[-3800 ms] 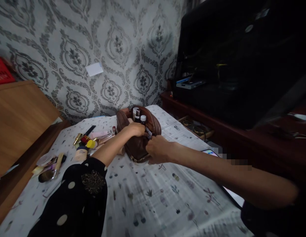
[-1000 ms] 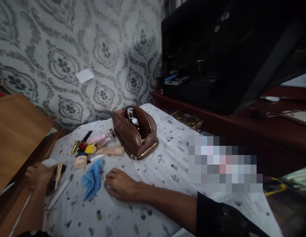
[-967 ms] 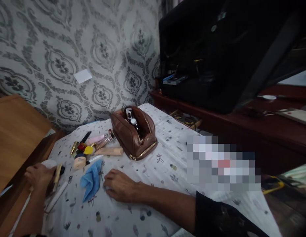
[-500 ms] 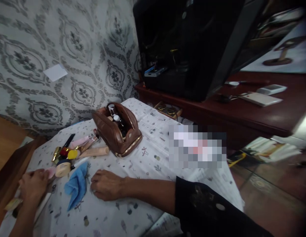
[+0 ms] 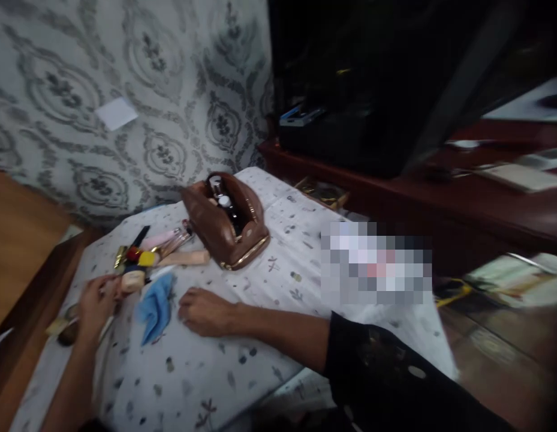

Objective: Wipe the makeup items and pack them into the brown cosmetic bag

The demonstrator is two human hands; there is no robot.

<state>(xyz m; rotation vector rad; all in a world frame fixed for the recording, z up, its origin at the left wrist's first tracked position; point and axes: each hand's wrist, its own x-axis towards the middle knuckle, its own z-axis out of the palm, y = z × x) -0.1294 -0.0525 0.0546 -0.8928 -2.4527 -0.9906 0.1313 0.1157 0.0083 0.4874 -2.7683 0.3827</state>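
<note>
My left hand [image 5: 97, 303] is at the left of the table, fingertips bent together beside a small beige jar with a dark lid [image 5: 133, 281]. What those fingers hold, if anything, is blurred. My right hand [image 5: 206, 312] rests on the cloth with its fingers curled in and nothing seen in them. Between the two hands lies a crumpled blue cloth [image 5: 154, 306]. Behind the jar is a cluster of cosmetics, among them a yellow-capped item [image 5: 147, 258], a beige tube [image 5: 186, 258] and a black stick [image 5: 140, 236]. An open brown leather bag [image 5: 215, 231] with bottles inside stands behind them.
A printed white cloth [image 5: 278, 288] covers the table. By my left wrist is a round dark item [image 5: 69, 327]. Patterned wallpaper [image 5: 161, 150] rises behind, with a dark red cabinet [image 5: 395, 192] and a large black screen [image 5: 350, 78] at the right.
My left hand has moved forward and closer to the beige jar. The pink round thing at its fingertips no longer shows clearly. My right hand stays in place as the view shifts.
</note>
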